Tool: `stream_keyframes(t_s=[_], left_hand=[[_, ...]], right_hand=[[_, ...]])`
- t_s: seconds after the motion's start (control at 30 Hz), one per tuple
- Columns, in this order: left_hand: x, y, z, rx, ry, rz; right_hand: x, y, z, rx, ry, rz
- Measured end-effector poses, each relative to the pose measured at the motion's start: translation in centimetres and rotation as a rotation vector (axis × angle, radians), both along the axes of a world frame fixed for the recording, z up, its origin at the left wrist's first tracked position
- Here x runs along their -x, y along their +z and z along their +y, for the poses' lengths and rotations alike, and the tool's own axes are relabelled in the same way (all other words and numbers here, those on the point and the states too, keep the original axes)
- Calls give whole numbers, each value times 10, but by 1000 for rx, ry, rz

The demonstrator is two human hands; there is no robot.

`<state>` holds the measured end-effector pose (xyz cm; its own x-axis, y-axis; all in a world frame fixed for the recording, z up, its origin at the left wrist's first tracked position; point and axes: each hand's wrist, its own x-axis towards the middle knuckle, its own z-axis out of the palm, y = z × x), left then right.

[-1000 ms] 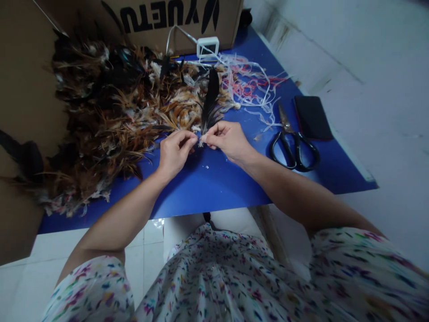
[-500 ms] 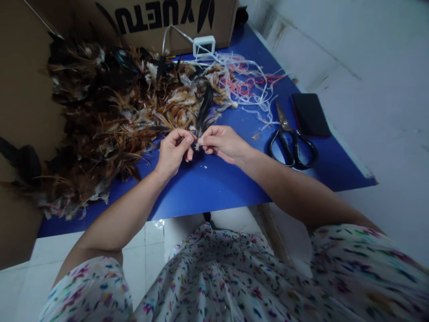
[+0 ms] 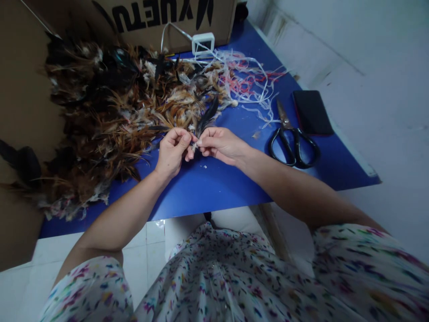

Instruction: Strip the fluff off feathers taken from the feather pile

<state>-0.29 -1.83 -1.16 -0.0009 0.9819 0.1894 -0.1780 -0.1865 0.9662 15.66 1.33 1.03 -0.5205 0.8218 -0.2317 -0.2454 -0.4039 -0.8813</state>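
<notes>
Between my hands, above the blue table [image 3: 187, 192], is a black feather [image 3: 208, 117], its dark tip leaning away to the right and its pale quill end pointing toward me. My right hand [image 3: 219, 144] pinches the feather near the quill, thumb against forefinger. Close beside it, my left hand [image 3: 173, 150] is closed in a pinch at the quill end; what its fingertips grip is too small to make out. A large heap of brown and black feathers [image 3: 110, 116] lies just beyond and to the left of my hands.
Black-handled scissors [image 3: 291, 141] lie right of my hands, beside a dark phone-like slab [image 3: 311, 112]. Tangled white and red plastic strands [image 3: 246, 80] spread behind. A small white-framed device [image 3: 203, 44] stands before a cardboard box [image 3: 150, 27]. More cardboard [image 3: 20, 89] rises at left.
The black feather has tilted further to the right, its quill end swinging left toward my left fingers. Both hands stay nearly in place; the view has shifted slightly.
</notes>
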Motion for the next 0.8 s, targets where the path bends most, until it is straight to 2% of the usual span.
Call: stream_keyframes(t_s=[0.33, 0.47, 0.6, 0.8], left_hand=[[0, 1, 0, -86, 21, 104], [1, 2, 0, -66, 14, 153], [1, 2, 1, -44, -11, 158], [1, 1, 2, 1, -56, 153]], right_hand=[[-6, 5, 2, 16, 55, -70], [-14, 7, 4, -30, 113, -113], [-18, 8, 5, -201, 147, -204], [-21, 8, 6, -494, 109, -325]])
